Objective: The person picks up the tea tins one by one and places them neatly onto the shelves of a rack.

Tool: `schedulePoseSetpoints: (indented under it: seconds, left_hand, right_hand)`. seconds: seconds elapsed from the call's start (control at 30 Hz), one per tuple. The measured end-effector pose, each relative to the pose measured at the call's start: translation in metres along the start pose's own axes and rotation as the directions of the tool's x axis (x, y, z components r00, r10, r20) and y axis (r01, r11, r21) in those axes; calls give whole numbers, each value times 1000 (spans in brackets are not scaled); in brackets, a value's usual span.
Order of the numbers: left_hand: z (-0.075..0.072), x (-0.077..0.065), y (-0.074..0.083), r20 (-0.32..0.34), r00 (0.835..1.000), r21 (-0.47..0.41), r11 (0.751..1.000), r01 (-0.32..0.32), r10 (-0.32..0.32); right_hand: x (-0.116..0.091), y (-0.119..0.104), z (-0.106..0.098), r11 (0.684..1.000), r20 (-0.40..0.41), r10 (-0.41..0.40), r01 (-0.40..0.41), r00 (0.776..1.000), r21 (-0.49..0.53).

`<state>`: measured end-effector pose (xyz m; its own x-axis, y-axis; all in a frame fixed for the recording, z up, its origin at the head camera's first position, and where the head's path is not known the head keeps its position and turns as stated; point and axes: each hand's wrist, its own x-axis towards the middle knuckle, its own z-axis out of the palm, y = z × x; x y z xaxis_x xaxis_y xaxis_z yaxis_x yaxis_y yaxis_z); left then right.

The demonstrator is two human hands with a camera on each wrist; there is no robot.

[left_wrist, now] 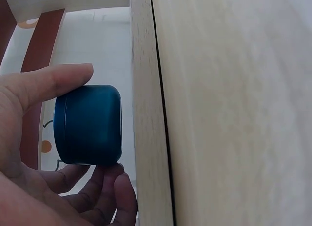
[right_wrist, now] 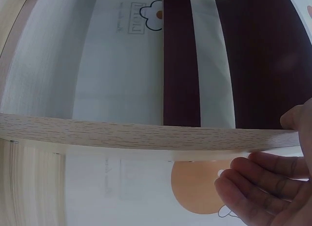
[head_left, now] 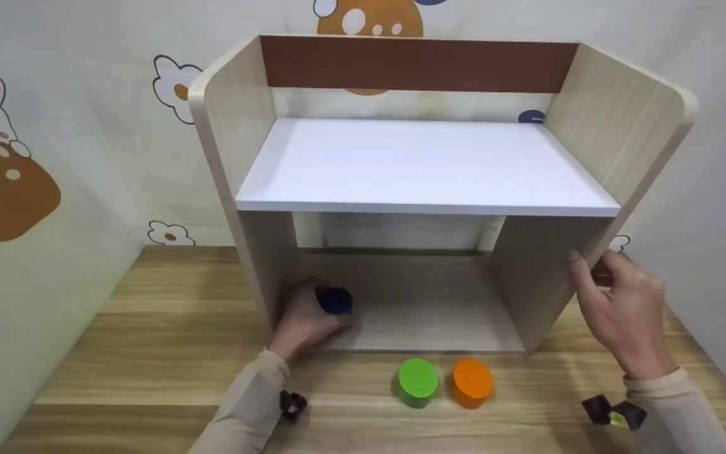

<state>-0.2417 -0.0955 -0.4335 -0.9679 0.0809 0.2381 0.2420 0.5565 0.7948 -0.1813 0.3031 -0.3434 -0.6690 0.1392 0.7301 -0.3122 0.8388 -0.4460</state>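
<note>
A small wooden desktop shelf point(head_left: 426, 205) with a white middle board stands on the table. My left hand point(head_left: 312, 315) is in its lower compartment, near the left side panel. It holds a dark blue round tin point(left_wrist: 90, 124) between the thumb above and the fingers below. In the left wrist view, the tin is beside the panel's front edge point(left_wrist: 151, 114). My right hand point(head_left: 628, 309) grips the front edge of the right side panel point(head_left: 546, 277), thumb on the inner face and fingers outside. Part of those fingers is hidden behind the panel in the head view.
A green round tin point(head_left: 418, 382) and an orange round tin point(head_left: 472, 383) stand side by side on the wooden table point(head_left: 167, 353) before the shelf. A patterned sheet point(head_left: 104, 139) hangs behind and beside it. A brown board point(head_left: 420, 63) crosses the shelf's top back.
</note>
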Motion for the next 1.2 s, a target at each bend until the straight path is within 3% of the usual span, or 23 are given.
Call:
schedulePoseSetpoints:
  seconds: [0.57,0.8,1.2]
  left_hand:
    - [1,-2,0,8,999,27,999,46,-47]
    - [1,-3,1,8,999,34,998,43,-43]
    - [-1,-4,4,0,1000,12,1000,27,-27]
  right_hand:
    - [1,-1,1,999,15,28,-28,999,15]
    - [1,1,1,1000,-25,16,-16,1000,-4]
    - [0,0,0,1000,-8,27,-26,1000,3]
